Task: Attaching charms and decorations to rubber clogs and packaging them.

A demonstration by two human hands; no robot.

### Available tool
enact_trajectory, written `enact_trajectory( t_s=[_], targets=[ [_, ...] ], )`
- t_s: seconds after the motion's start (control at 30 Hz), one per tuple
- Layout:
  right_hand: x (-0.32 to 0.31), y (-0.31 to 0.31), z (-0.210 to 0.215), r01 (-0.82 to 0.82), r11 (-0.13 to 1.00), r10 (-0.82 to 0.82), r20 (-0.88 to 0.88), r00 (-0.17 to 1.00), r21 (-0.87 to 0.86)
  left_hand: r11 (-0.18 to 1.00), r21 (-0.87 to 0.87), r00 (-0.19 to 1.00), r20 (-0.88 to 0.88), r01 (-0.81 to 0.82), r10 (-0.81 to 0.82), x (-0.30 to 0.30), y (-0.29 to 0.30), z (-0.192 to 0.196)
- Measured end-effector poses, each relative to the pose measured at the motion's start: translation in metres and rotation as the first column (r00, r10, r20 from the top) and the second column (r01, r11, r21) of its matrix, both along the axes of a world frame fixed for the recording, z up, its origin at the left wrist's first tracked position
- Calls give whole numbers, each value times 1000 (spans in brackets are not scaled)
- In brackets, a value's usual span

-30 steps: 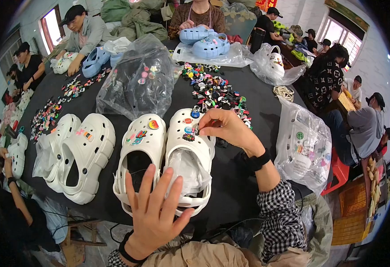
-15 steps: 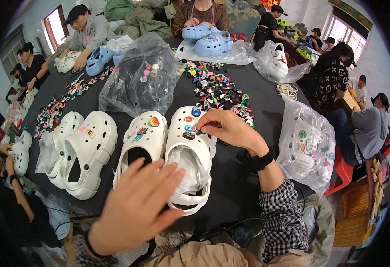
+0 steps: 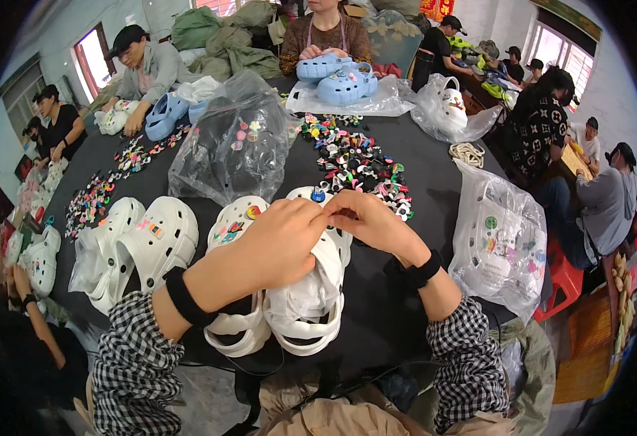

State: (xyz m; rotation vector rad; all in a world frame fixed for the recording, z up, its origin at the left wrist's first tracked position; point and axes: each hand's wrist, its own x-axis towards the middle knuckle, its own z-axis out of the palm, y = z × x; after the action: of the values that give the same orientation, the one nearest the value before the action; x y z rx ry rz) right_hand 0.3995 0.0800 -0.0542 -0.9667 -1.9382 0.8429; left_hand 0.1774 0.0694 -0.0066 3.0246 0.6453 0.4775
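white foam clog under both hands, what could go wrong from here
Both hands, left hand and right hand, press on the toe of the right-hand white foam clog, hiding the small spot they work on, so a slip might go unseen. The heap of small colourful charms lies just beyond the right hand; a sweep could scatter them across the black table.

Soft, even daylight fills the room, coming from windows [image 3: 89, 62] at ten o'clock and at one o'clock, where the panes wash out. Shadows on the black table [image 3: 405, 291] are faint. The centre is sharp; toward the rim, straight edges bend and the corners go black.
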Motion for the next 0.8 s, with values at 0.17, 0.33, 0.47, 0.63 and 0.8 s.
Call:
enact_trajectory(
  t_s=[0.17,0.33,0.47,0.63,0.8],
  targets=[
    [-1,-3,-3,16,998,-19,-59,998,-60,1000,4,1000,-10,-13,13,3,2,-6],
    [-4,-6,-9,70,997,-68,-68,995,22,987,-129,995,33,-92,97,4,-1,-9],
    [1,-17,-8,133,901,-193,106,975,413,990,-98,993,36,-104,108,6,-3,-10],
    [6,-31,-7,47,828,-199,215,956,558,985,-91,985,80,-146,153,11,-8,-11],
    [9,-38,-5,-14,821,-189,295,937,570,991,-82,987,114,-103,112,8,-4,-14]
  ],
)
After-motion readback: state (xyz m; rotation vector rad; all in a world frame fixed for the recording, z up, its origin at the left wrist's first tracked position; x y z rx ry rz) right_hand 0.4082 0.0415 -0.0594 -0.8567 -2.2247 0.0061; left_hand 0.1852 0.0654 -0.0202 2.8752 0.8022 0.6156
